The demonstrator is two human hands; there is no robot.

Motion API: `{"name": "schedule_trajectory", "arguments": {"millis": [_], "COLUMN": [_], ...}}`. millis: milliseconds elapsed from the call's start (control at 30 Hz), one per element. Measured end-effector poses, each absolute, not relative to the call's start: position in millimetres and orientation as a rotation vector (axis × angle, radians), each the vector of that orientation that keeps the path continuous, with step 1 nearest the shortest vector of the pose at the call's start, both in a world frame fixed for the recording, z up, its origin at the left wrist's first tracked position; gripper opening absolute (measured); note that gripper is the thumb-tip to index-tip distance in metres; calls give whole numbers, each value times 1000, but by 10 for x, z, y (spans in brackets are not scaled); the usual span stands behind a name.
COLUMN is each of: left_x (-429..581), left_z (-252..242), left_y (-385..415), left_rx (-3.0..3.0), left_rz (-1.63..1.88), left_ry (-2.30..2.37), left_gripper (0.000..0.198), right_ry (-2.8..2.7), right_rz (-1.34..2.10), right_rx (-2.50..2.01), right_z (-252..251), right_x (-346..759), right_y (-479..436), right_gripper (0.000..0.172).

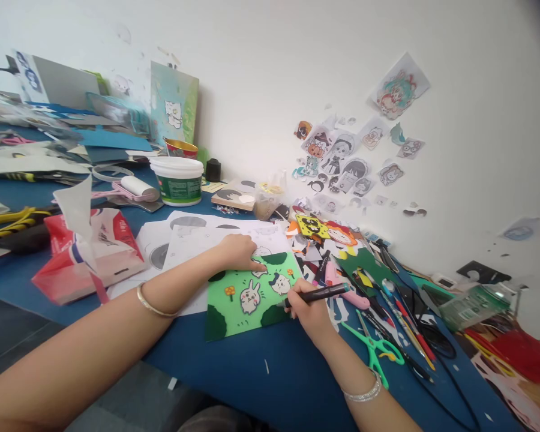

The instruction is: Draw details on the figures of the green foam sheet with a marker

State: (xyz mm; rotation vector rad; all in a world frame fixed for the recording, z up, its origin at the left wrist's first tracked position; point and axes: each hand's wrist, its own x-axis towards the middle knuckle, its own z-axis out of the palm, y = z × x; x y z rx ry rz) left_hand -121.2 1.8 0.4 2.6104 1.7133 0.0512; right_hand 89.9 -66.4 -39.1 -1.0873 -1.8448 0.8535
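Note:
A green picture sheet (231, 312) lies on the blue table, with cut-out cartoon figures, orange flowers and dark green corner patches on it. My left hand (236, 252) rests at its upper edge, index finger stretched onto the sheet beside a figure it partly covers; nothing is held in it. My right hand (310, 312) is closed round a black marker (321, 292) with a teal end. The marker's tip is at the sheet's right side, below the blue-eared cat figure (279, 284); whether it touches cannot be told. White printed sheets (189, 243) lie partly under the green one.
Green scissors (373, 345), several pens (409, 330) and a black cable lie to the right, near paper scraps. A tissue pack (94, 252) and a white-and-green tub (177, 180) stand left. A clear bottle (474, 306) lies far right. Cut-outs (342, 156) hang on the wall.

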Motion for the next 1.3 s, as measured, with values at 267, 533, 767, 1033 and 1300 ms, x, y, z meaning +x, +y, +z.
{"name": "schedule_trajectory", "arguments": {"millis": [267, 533, 767, 1033, 1300], "left_x": [-1214, -1212, -1218, -1218, -1213], "left_z": [0, 6, -5, -6, 0], "left_y": [12, 24, 35, 25, 30], "left_rx": [2611, 2608, 2606, 2621, 2626], "left_rz": [46, 40, 56, 54, 54], "left_ry": [1721, 1721, 1721, 1714, 1710], "left_gripper": [69, 69, 68, 70, 71], "right_ry": [-1795, -1839, -1827, -1780, -1834], "right_rz": [892, 846, 853, 899, 810], "right_rx": [-1103, -1103, -1109, -1116, -1153], "right_z": [-359, -367, -354, -339, -342], "right_x": [889, 902, 899, 914, 920], "right_y": [-676, -653, -655, -659, -652], "right_gripper": [25, 25, 25, 24, 25]}}
